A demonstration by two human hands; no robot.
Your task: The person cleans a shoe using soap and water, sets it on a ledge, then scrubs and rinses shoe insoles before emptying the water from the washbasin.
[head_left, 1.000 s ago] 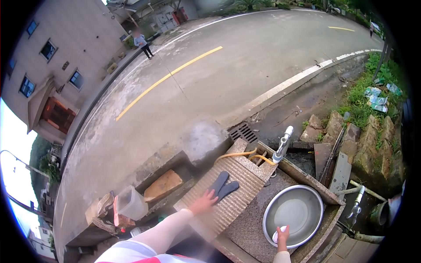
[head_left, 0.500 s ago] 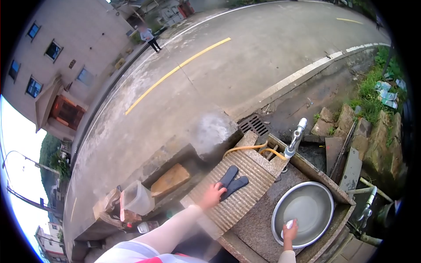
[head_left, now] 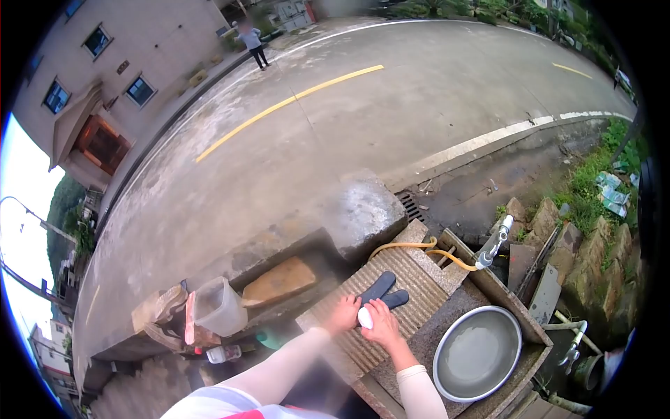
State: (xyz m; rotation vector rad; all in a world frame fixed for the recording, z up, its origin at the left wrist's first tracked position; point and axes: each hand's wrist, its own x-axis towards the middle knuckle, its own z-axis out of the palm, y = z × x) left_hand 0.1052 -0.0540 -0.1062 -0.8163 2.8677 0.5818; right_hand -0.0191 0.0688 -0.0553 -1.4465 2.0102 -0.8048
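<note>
Two dark grey socks or similar cloth pieces [head_left: 380, 288] lie side by side on a ridged stone washboard [head_left: 412, 279]. At their near end my left hand [head_left: 342, 314] rests on the board with its fingers bent against the cloth. My right hand [head_left: 382, 325] is just to its right, its fingers wrapped round a small white object [head_left: 365, 318], perhaps soap, which touches or nearly touches the cloth. A metal basin [head_left: 478, 354] with water stands in the stone sink, right of the washboard.
A tap [head_left: 494, 244] with a yellow hose [head_left: 419, 244] is behind the sink. To the left are a clear plastic tub [head_left: 220, 307], a brown block [head_left: 279, 281] and a bottle [head_left: 223, 354]. A person [head_left: 252, 45] stands by the far road edge.
My right hand has left the basin with the white object and moved left to the cloth beside my left hand. The camera view has shifted slightly.
</note>
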